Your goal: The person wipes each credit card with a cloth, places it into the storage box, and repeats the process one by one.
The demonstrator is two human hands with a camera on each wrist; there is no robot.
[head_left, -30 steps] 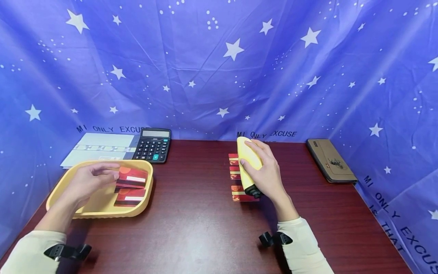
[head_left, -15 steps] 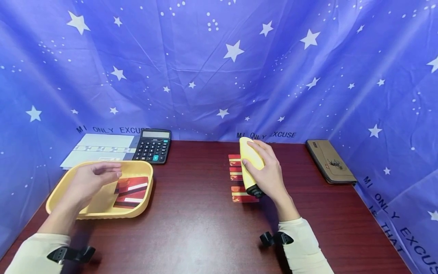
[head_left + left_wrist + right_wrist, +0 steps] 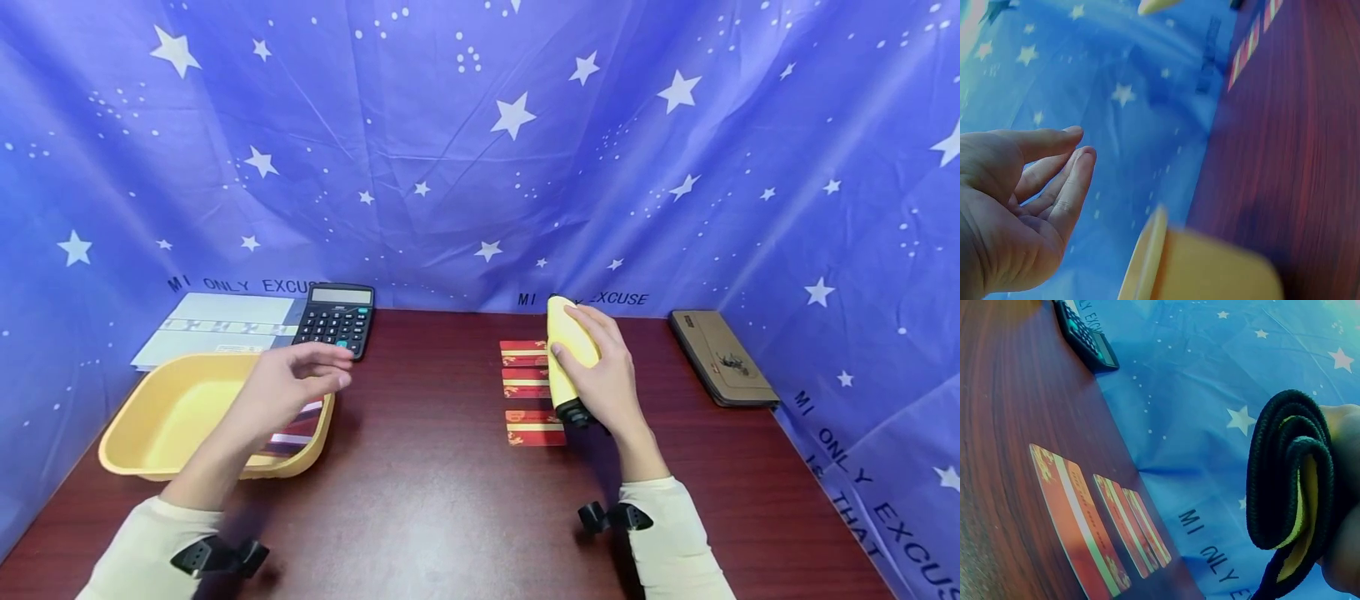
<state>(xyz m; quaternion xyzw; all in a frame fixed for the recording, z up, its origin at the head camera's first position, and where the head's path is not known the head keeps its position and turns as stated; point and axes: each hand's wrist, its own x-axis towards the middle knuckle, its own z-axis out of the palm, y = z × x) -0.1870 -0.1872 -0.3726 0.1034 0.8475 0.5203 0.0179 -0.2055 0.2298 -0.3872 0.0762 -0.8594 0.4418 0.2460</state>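
Note:
My right hand point(image 3: 603, 375) grips a folded yellow cloth with black edging point(image 3: 570, 346); its layered black-edged end shows in the right wrist view. Just left of it, three red-and-gold cards point(image 3: 534, 427) lie in a column on the table. Over the right side of a yellow plastic basket point(image 3: 142, 417) hangs my left hand point(image 3: 277, 387), fingers loosely bent and holding nothing. Red cards with white strips point(image 3: 300, 429) lie inside the basket, partly hidden by that hand. The left wrist view shows the left palm point(image 3: 1022, 225) beside the basket's rim.
Behind the basket are a grey-white folder or box point(image 3: 217, 321) and a black calculator point(image 3: 335, 317). A brown wallet-like case point(image 3: 723, 358) lies at the back right of the dark red wooden table point(image 3: 435, 500). A blue starry curtain point(image 3: 420, 150) encloses the back and sides.
My left hand has moved right across the basket, toward its right rim. The top card in the basket has dropped and lies tilted. My right hand has shifted slightly right with the cloth, uncovering more of the cards.

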